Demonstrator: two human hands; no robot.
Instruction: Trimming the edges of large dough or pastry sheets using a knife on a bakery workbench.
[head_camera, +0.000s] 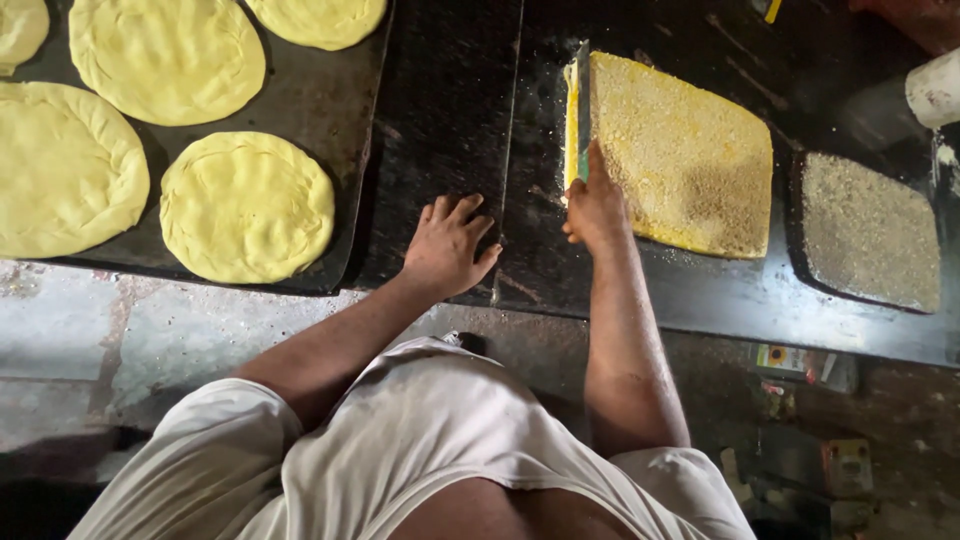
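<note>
Our right hand (596, 208) grips a knife (582, 110), fingers closed, slicing a strip off the crumbed yellow slab (680, 150), while our left hand (448, 245), fingers spread, braces on the black counter (440, 120) w/ dough rounds (246, 206) nearby.

Dark stone counter (440, 120) over a worn floor.
Grey patchy floor (90, 340) lies below; dim clutter at lower right, perhaps small boxes (800, 362).

Head camera looks steeply down, close over the dark counter (440, 120).
</note>
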